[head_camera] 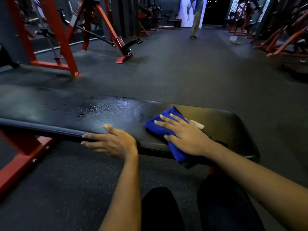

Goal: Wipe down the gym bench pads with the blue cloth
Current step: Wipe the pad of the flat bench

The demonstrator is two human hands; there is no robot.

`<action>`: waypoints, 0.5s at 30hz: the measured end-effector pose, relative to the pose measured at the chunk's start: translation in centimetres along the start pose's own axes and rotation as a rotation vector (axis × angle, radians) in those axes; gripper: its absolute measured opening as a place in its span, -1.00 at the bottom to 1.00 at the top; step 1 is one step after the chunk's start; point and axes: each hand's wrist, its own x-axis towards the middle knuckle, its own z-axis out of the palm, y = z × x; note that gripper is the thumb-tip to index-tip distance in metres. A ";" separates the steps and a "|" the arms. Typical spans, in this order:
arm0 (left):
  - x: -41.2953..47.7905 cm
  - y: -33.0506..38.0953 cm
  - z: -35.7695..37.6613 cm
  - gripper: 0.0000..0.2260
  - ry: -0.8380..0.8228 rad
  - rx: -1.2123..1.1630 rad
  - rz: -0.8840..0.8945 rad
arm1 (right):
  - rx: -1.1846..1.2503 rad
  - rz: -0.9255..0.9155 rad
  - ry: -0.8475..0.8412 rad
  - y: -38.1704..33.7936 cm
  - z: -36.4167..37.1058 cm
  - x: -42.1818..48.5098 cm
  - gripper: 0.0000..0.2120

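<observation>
A folded blue microfibre cloth [155,129] lies near the right end of the long black padded bench worktop [100,114], draping over its near edge. The right hand [185,135] presses it with flat, straight fingers. The left hand [115,142] rests on the near edge, fingers relaxed. A wet-looking sheen and bare pad stretch left.

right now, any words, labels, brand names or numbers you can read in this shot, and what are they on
No text in this view can be read.
White tag on the blue cloth: too blurred to tell if anything is printed on it.
Small pale plate on the red frame: too small to read.
Wall poster: shows a figure, no legible words.
Bench pad: no brand or label visible.
</observation>
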 end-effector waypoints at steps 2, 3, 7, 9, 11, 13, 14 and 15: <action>-0.2 0.8 0.1 -0.37 0.017 -0.059 0.003 | -0.018 -0.013 -0.004 1.2 -0.6 -1.8 -0.45; -0.2 0.9 0.0 -0.38 0.000 -0.073 0.014 | -0.045 -0.013 -0.021 1.6 -0.9 -1.9 -0.42; 0.3 0.4 0.2 -0.37 -0.021 -0.086 0.025 | -0.133 -0.032 -0.028 -0.5 -0.1 0.1 -0.37; 0.3 0.6 0.0 -0.35 -0.047 -0.091 0.014 | -0.145 -0.042 -0.007 -2.2 0.7 3.1 -0.39; 0.1 0.5 -0.6 -0.34 -0.092 -0.093 0.003 | -0.116 -0.072 -0.022 -4.1 1.1 6.2 -0.46; 0.2 -0.5 -1.2 -0.31 -0.144 -0.107 0.057 | -0.082 -0.100 -0.045 -4.7 1.3 8.0 -0.49; 0.3 -1.1 -1.8 -0.32 -0.146 -0.115 0.096 | -0.080 -0.140 -0.052 -4.6 1.1 8.2 -0.50; 0.5 -1.8 -2.3 -0.35 -0.156 -0.136 0.115 | -0.081 -0.181 -0.059 -4.0 0.9 7.8 -0.51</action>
